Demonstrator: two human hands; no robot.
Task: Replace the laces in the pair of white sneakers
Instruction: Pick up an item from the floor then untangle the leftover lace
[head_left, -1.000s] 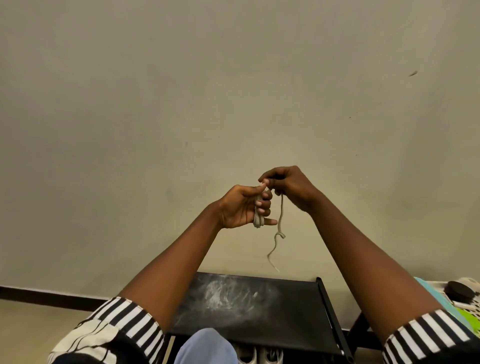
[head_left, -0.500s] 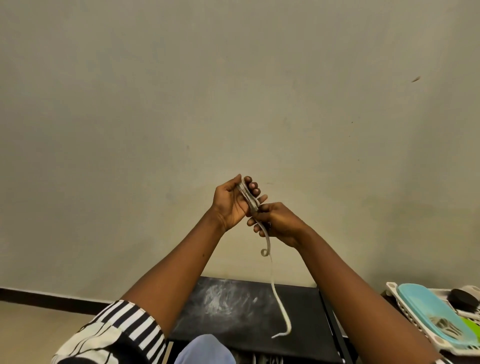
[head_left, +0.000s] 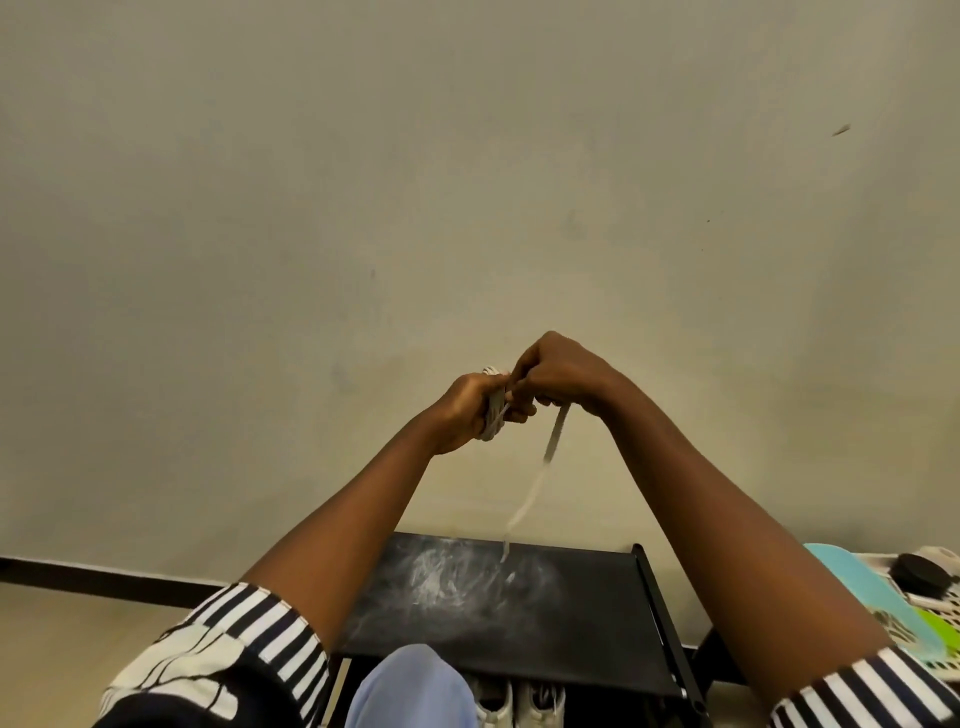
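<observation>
The left hand (head_left: 465, 410) clamps a wound bundle of lace (head_left: 555, 434). The right hand (head_left: 563, 376), touching it, pinches the free length, its tail dangling below. The right has just swung up from under the bundle: another wrap, so coiling looks nearly done. The sneakers (head_left: 540, 702) wait far below.

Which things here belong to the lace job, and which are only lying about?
For the job: lace, wound round the left hand and pinched by the right hand; white sneakers under the black rack.
Lying about, at the right: white basket, blue tray, black round thing.
</observation>
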